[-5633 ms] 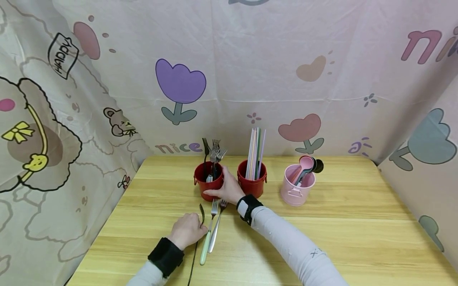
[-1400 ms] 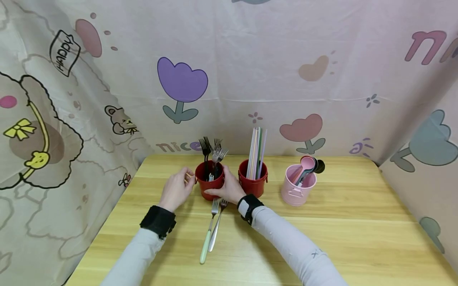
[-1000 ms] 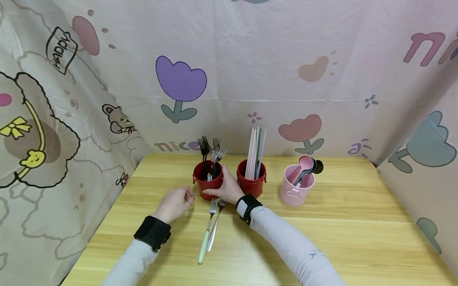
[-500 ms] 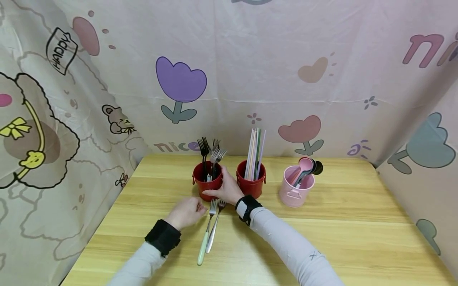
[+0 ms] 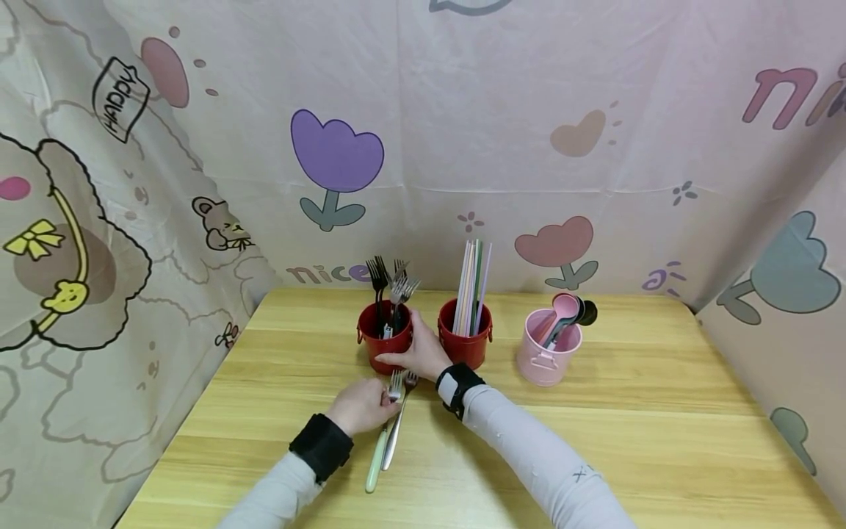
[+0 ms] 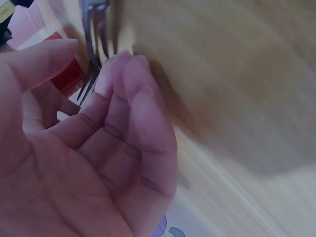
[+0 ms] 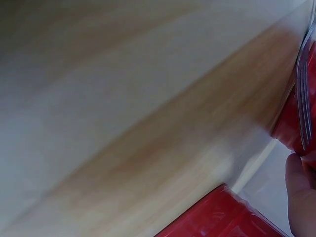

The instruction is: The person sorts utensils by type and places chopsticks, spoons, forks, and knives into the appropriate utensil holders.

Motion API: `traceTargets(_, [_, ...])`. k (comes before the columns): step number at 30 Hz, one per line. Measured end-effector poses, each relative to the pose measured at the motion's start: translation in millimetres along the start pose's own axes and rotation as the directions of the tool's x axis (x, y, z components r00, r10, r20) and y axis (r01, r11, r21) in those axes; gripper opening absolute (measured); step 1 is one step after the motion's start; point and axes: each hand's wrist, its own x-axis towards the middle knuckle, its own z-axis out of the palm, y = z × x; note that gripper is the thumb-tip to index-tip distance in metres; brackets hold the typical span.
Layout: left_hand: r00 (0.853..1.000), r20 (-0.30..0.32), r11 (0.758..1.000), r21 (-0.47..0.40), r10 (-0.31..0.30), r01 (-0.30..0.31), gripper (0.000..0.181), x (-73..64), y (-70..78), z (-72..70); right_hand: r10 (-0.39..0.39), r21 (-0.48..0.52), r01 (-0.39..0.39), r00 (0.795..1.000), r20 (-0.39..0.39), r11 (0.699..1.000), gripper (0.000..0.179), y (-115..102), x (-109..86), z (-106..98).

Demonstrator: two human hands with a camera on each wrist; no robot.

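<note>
My right hand [image 5: 423, 351] grips the side of the left red bucket [image 5: 375, 348], which holds several upright forks [image 5: 378, 278] with black or silver tines. In front of it, two forks lie side by side on the table: a fork with a pale green handle [image 5: 376, 463] and an all-silver fork [image 5: 391, 445]. Over the neck of the green-handled fork is my left hand [image 5: 360, 405]. Seen from the left wrist, its fingers [image 6: 148, 113] bend loosely with the thumb apart, the fork tines [image 6: 94, 44] showing in between. In the right wrist view, fork tines [image 7: 303, 98] overlap the bucket's red wall.
A second red bucket [image 5: 465, 351] with several straws [image 5: 472, 283] stands just right of the gripped one. Farther right is a pink bucket [image 5: 547, 365] with pink and dark spoons [image 5: 565, 306]. A printed cloth [image 5: 463, 132] hangs behind the wooden table [image 5: 628, 441].
Earlier my left hand held a thin dark utensil on the table, then was beside the bucket, where another black fork now shows. It has come back to the green-handled fork. My right hand stayed.
</note>
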Motion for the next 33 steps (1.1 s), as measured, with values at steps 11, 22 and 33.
traceTargets(11, [0.999,-0.023,0.998,0.045,-0.042,0.043,0.041,2.7,0.1,4.1,-0.010,-0.003,0.010,1.000,0.003,1.000,0.094,0.4,0.7,-1.8])
traceTargets(22, [0.994,0.001,0.993,0.024,-0.112,0.112,0.045,1.0,-1.0,3.8,-0.013,-0.002,0.013,1.000,0.002,1.000,0.092,1.0,-1.7,0.4])
traceTargets(33, [0.986,0.014,0.987,-0.004,-0.164,0.164,0.043,-8.4,-8.6,-3.9,-0.011,0.016,0.011,1.000,0.000,1.000,0.094,0.0,-1.2,-0.3])
